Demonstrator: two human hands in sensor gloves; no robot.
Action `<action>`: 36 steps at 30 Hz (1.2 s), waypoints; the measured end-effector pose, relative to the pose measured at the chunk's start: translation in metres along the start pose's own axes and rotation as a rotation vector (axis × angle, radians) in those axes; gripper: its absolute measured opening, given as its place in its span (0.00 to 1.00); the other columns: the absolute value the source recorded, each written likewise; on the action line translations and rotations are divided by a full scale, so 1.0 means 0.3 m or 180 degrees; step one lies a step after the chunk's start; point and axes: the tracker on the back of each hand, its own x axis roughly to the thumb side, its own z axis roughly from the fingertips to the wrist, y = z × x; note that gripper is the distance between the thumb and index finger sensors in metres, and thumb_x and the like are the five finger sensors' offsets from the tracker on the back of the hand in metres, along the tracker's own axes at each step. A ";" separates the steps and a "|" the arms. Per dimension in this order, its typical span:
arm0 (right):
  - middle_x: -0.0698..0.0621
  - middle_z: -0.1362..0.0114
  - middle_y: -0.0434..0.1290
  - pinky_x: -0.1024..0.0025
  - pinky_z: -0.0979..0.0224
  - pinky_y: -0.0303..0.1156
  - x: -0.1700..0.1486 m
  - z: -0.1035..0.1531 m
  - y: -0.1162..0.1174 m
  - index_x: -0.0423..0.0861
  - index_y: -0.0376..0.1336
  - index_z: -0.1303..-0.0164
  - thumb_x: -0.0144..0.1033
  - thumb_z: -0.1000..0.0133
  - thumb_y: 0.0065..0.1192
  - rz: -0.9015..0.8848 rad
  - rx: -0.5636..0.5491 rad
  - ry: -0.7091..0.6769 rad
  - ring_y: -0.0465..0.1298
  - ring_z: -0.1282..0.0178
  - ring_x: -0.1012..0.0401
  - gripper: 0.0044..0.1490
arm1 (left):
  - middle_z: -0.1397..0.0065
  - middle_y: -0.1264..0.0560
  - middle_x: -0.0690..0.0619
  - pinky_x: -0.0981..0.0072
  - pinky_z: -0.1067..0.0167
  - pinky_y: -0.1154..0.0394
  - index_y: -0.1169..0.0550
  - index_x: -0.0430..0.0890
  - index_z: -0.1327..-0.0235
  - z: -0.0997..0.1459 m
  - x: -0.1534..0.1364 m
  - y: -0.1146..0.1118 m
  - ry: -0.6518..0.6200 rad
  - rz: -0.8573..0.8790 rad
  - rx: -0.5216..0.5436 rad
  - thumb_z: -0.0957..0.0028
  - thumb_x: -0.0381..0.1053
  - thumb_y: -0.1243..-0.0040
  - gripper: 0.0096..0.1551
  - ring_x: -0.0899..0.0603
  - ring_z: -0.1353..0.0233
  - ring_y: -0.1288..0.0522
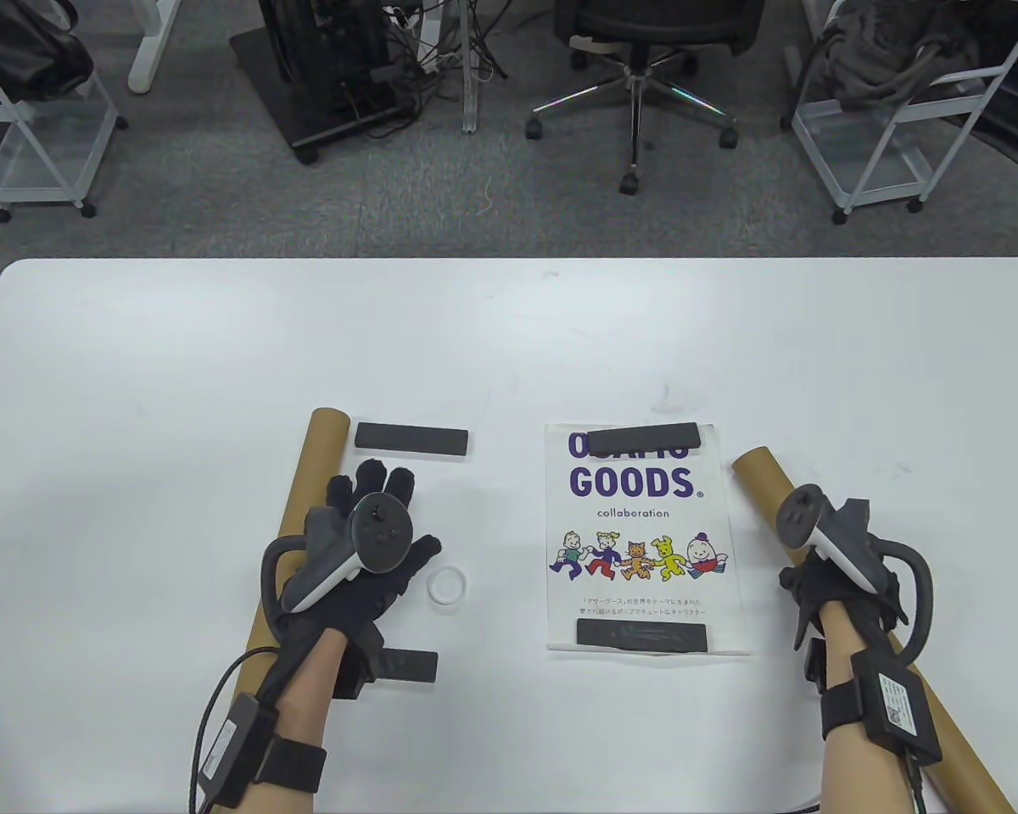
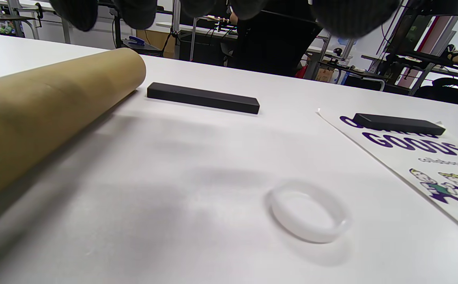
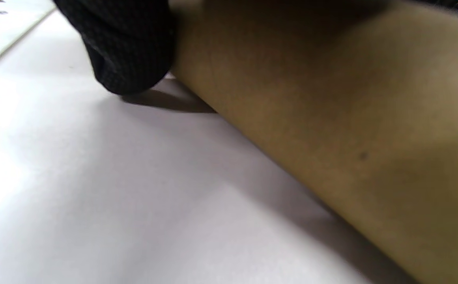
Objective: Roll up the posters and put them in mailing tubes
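Poster (image 1: 640, 543) lies flat mid-counter (image 1: 509, 339) under two black bars, thin and crease-prone, so lift bars, roll from a short edge; left hand (image 1: 373, 543) hovers spread left of poster, right hand (image 1: 823, 577) grips the stiff tube (image 3: 331, 118) right of it.

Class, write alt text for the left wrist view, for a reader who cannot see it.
A clear plastic ring lies on a white table below gloved fingertips hanging from the top edge. A brown cardboard tube lies at left, a black bar beyond it, and another bar weighs down a poster at right.
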 end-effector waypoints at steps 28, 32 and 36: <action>0.29 0.13 0.47 0.29 0.22 0.55 0.280 0.067 -0.254 0.35 0.36 0.16 0.51 0.48 0.63 0.0203 -0.0497 -0.0667 0.53 0.17 0.29 0.63 | 0.04 0.59 0.45 0.28 0.18 0.49 0.54 0.54 0.09 0.000 0.004 0.007 -0.0041 0.0008 0.0054 0.40 0.70 0.57 0.49 0.26 0.09 0.53; 0.31 0.13 0.47 0.28 0.22 0.54 0.371 0.048 -0.262 0.35 0.37 0.16 0.50 0.48 0.63 0.0342 -0.0534 -0.0815 0.53 0.17 0.30 0.62 | 0.04 0.59 0.45 0.28 0.18 0.48 0.53 0.55 0.09 0.003 0.008 0.004 -0.0046 -0.0026 0.0066 0.40 0.70 0.57 0.49 0.27 0.09 0.53; 0.40 0.12 0.50 0.31 0.21 0.55 0.474 0.011 -0.259 0.41 0.40 0.17 0.45 0.47 0.64 0.0460 -0.0641 -0.0985 0.54 0.15 0.35 0.56 | 0.04 0.58 0.45 0.28 0.18 0.48 0.53 0.54 0.09 0.007 0.003 0.004 -0.0035 -0.0016 0.0080 0.40 0.70 0.57 0.49 0.27 0.09 0.53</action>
